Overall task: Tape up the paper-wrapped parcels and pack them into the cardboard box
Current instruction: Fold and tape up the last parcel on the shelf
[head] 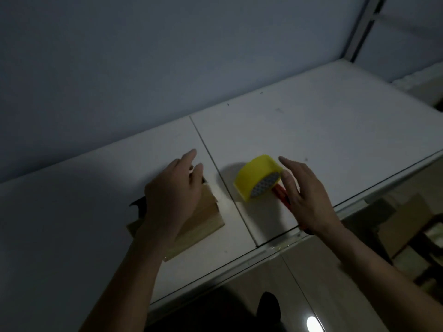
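Head view, dim light. A white desk (pixel 311 130) fills the middle of the frame, its top divided by a thin dark seam (pixel 211 154) that runs from the far wall toward the near edge. A grey wall rises behind it, and a pale metal frame post (pixel 359 27) slants down at upper right. Below the near edge lies a glossy tiled floor (pixel 311 295); on it, at lower right, stand brown cardboard shapes (pixel 402 226) too dark to identify further.

The paper-wrapped parcel (pixel 203 221), a flat tan block, rests on the desk left of the seam. Its long axis runs diagonally, from the near left toward the far right, and its far corner points at the seam. A dark patch shows at its left side, unclear in kind.

The left hand (pixel 172 195) lies palm-down on the parcel and hides most of its upper face; the fingers are extended and spread, so this grip is released and closes around nothing.

Right of the seam stands a roll of yellow tape (pixel 254 178), on edge, its core opening facing the near right. A red object (pixel 280 190) lies just beside it, mostly hidden by the right hand (pixel 304 200). That hand hovers edge-on next to the roll, fingers straight and apart; its grip is likewise released. Whether the thumb touches the roll cannot be told.
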